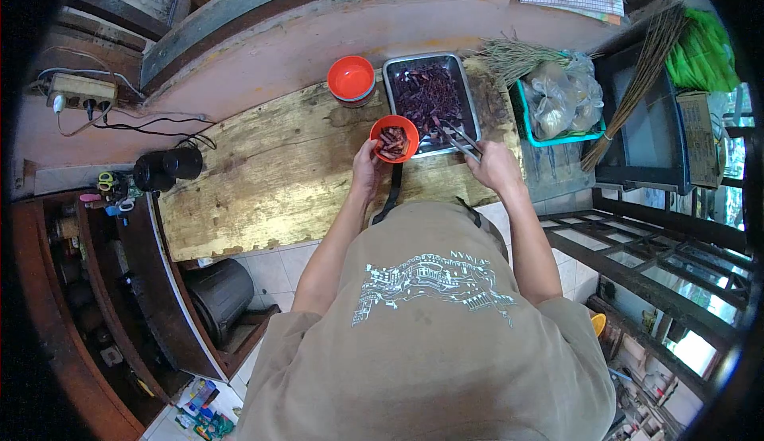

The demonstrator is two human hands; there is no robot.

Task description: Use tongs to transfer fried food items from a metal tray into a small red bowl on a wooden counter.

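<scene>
My left hand [366, 167] holds a small red bowl [412, 133] by its left side, near the front left corner of a metal tray. Reddish-brown strips of food [392, 142] lie in the bowl. Dark purple-brown shredded pieces [431, 95] spread over much of the metal tray [476, 120]. In my right hand [496, 165] is a pair of metal tongs [462, 142], whose tips reach into the front of the tray at the pieces. Whether the tips grip a piece is too small to tell. A stack of bowls, the top one red [351, 78], stands left of the tray.
The worn wooden table [262, 166] meets a wall at the back. At right are a turquoise basket [564, 142] with filled plastic bags, a bundle of thin sticks [632, 92] and a dark oven-like appliance [650, 124]. Black cups [182, 163] stand at the left end.
</scene>
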